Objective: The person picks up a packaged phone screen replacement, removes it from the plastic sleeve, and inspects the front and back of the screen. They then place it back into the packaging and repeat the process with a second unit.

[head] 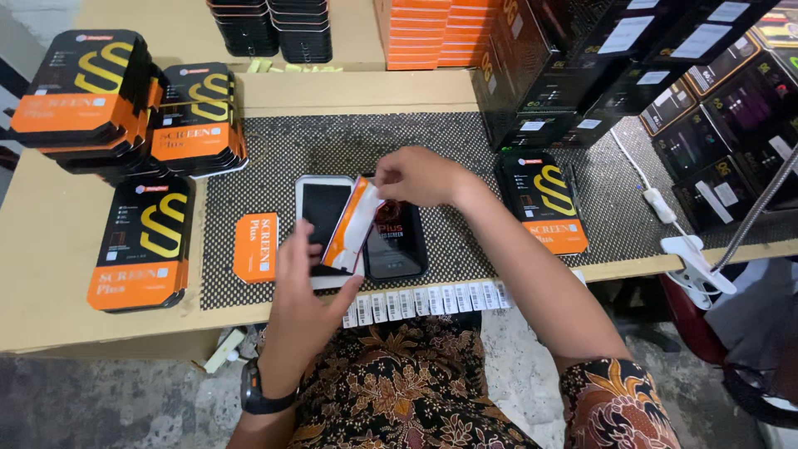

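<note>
Patterned brown-and-orange fabric covers the person's lap at the bottom of the view, just below the table edge. Left hand (303, 287), fingers loosely spread with the thumb angled out, presses against the lower edge of an orange-and-white sleeve (351, 226) and the white tray (320, 223) behind it. Right hand (420, 176) comes in from above, fingertips pinched on the sleeve's upper corner. This sleeve stands tilted between both hands, its long axis running from the near left up to the far right; the left hand is nearer its lower end, the right nearer its top. Just right of it, touching, lies one black packet (397, 239) flat on the dotted mat (266, 150). Outward from there: one small orange card (255, 247) to the left, one black-and-orange box (548, 201) to the right, one more box (143, 243) at the near left, and two stacks of such boxes (129, 108) behind it. A strip of white barcode labels (424, 301) runs along the table's near edge, too small to count surely. Dark cartons are piled at the far right.
</note>
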